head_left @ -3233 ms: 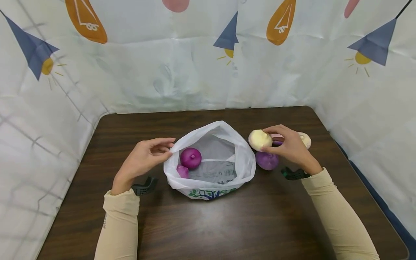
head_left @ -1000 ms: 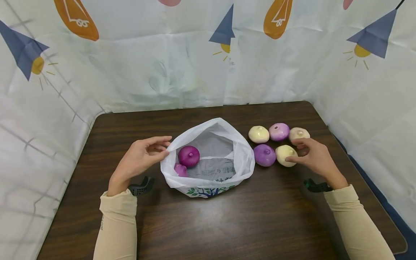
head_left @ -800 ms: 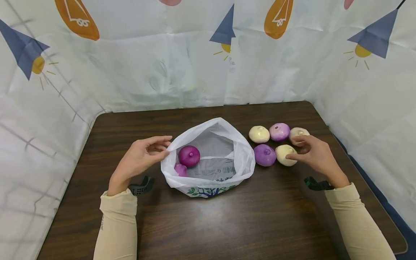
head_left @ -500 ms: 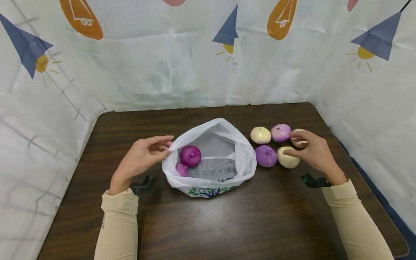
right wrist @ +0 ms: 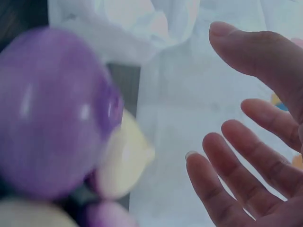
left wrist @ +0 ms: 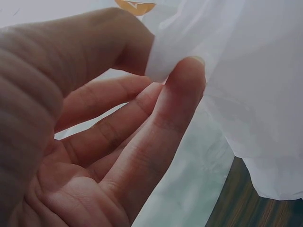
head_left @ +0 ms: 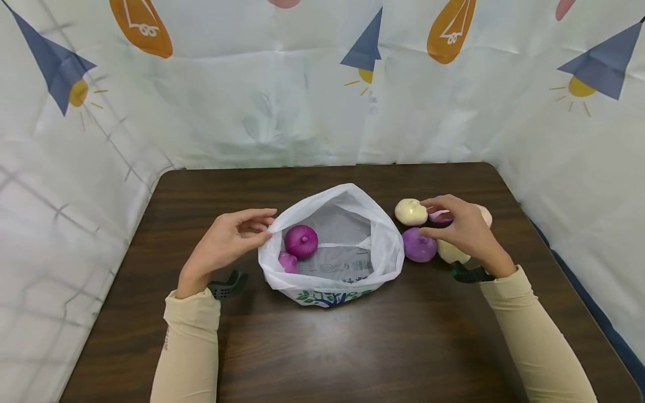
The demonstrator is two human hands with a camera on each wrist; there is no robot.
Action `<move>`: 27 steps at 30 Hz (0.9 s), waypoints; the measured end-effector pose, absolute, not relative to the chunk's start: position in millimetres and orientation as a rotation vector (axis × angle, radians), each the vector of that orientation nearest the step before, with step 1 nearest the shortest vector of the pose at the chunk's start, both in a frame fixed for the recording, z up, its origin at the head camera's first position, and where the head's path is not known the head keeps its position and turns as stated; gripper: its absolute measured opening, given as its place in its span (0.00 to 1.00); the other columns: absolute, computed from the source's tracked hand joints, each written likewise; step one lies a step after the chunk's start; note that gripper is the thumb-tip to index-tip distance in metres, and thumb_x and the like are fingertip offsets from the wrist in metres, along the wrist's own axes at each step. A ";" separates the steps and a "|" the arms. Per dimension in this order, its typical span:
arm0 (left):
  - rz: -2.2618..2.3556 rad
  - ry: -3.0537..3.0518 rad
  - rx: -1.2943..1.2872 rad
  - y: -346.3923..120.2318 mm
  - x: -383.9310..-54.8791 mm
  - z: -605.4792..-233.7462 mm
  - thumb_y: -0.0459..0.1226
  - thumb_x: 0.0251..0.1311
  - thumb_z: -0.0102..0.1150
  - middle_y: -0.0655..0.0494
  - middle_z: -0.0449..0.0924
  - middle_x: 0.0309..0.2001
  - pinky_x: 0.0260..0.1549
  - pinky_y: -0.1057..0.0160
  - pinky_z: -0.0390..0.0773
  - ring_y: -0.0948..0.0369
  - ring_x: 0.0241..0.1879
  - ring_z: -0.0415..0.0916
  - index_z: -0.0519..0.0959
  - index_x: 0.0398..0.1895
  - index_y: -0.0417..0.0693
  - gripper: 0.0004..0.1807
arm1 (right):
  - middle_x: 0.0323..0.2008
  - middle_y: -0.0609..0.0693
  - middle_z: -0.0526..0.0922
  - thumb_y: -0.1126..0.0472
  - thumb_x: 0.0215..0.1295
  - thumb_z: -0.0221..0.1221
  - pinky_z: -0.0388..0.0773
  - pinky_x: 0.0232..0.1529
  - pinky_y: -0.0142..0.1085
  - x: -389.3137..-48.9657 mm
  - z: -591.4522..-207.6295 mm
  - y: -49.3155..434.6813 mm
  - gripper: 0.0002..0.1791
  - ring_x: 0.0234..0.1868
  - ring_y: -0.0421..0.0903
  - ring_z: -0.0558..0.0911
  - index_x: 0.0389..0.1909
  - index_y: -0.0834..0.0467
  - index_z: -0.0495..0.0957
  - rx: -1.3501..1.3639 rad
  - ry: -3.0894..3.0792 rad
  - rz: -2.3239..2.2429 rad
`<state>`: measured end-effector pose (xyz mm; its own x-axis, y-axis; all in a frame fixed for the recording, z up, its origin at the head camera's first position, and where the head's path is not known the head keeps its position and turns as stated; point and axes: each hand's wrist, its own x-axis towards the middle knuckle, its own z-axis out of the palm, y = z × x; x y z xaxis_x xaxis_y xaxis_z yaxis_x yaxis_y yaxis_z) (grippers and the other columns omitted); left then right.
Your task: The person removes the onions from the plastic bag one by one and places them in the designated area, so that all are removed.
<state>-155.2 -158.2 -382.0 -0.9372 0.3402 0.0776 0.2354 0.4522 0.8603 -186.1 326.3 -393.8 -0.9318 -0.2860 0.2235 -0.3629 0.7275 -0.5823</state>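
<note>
bag (head_left: 387, 254): thin, crinkled plastic | purple onion (head_left: 420, 247): smooth, glossy | table (head_left: 353, 361): glossy wood-grain | sleeves (head_left: 191, 350): matt cloth

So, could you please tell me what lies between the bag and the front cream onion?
The head view shows a purple onion between the bag and that cream onion.

Wht bag (head_left: 387, 254) upright, mouth open, L hand (head_left: 227, 243) pinching rim. 2 magenta onions (head_left: 301, 242) inside, L side. R hand (head_left: 464, 228) over loose ones R of bag: purple onion (head_left: 419, 247), lilac onion (head_left: 442, 218), 3 cream onions (head_left: 410, 212).
</note>
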 end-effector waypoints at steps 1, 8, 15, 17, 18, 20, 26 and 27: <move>1.507 2.582 0.514 -158.0 -155.3 -382.0 0.34 0.66 0.67 0.45 0.86 0.56 0.46 0.77 0.83 0.69 0.45 0.85 0.80 0.65 0.43 0.24 | 0.51 0.53 0.87 0.59 0.49 0.81 0.88 0.49 0.42 -188.0 -394.5 321.9 0.32 0.47 0.49 0.88 0.57 0.55 0.83 0.564 -2.802 0.987; 1.504 2.580 0.505 -158.6 -155.6 -382.6 0.35 0.66 0.67 0.48 0.86 0.59 0.47 0.76 0.83 0.67 0.46 0.86 0.80 0.65 0.46 0.23 | 0.50 0.51 0.87 0.61 0.49 0.80 0.89 0.45 0.44 -198.2 -395.0 289.3 0.30 0.44 0.50 0.88 0.56 0.54 0.84 0.742 -2.725 1.094; 1.517 2.563 0.503 -159.0 -157.2 -382.9 0.35 0.66 0.67 0.48 0.85 0.59 0.48 0.76 0.83 0.68 0.46 0.85 0.80 0.65 0.48 0.24 | 0.47 0.49 0.87 0.59 0.46 0.82 0.88 0.48 0.43 -207.6 -397.1 260.7 0.31 0.44 0.50 0.87 0.55 0.55 0.84 0.808 -2.704 1.138; 1.517 2.558 0.496 -159.7 -157.2 -383.1 0.35 0.66 0.68 0.48 0.86 0.58 0.47 0.76 0.83 0.67 0.46 0.85 0.80 0.65 0.48 0.24 | 0.46 0.51 0.87 0.59 0.46 0.82 0.88 0.47 0.47 -210.5 -398.2 251.8 0.32 0.42 0.48 0.87 0.55 0.56 0.84 0.852 -2.693 1.131; 1.517 2.557 0.488 -160.3 -157.1 -383.2 0.35 0.65 0.68 0.48 0.86 0.58 0.47 0.76 0.83 0.67 0.46 0.85 0.80 0.65 0.48 0.24 | 0.45 0.51 0.87 0.58 0.46 0.82 0.88 0.48 0.47 -211.9 -398.4 246.8 0.32 0.41 0.48 0.88 0.55 0.56 0.84 0.873 -2.691 1.122; 1.511 2.560 0.473 -161.7 -156.7 -383.2 0.34 0.65 0.68 0.47 0.86 0.57 0.47 0.76 0.83 0.66 0.46 0.85 0.80 0.65 0.47 0.24 | 0.46 0.51 0.87 0.58 0.47 0.82 0.88 0.49 0.48 -214.7 -398.7 236.2 0.32 0.42 0.48 0.88 0.56 0.55 0.84 0.921 -2.690 1.121; 1.495 2.576 0.445 -165.2 -156.2 -382.6 0.35 0.65 0.69 0.46 0.87 0.55 0.46 0.76 0.84 0.62 0.46 0.87 0.80 0.65 0.46 0.25 | 0.50 0.52 0.87 0.57 0.48 0.81 0.87 0.54 0.47 -224.3 -400.6 203.1 0.32 0.47 0.52 0.88 0.57 0.53 0.83 1.060 -2.708 1.187; 1.496 2.575 0.440 -165.7 -156.0 -382.7 0.35 0.64 0.69 0.46 0.87 0.55 0.46 0.75 0.84 0.62 0.46 0.87 0.80 0.65 0.46 0.25 | 0.50 0.51 0.87 0.57 0.48 0.81 0.87 0.54 0.45 -225.8 -401.3 198.2 0.32 0.47 0.51 0.88 0.57 0.53 0.83 1.077 -2.714 1.184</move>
<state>-156.0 -165.7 -382.7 -0.9488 0.3142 0.0328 0.1842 0.4658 0.8655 -225.8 198.2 -401.3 -0.7663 -0.5923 0.2491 -0.5855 0.4840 -0.6504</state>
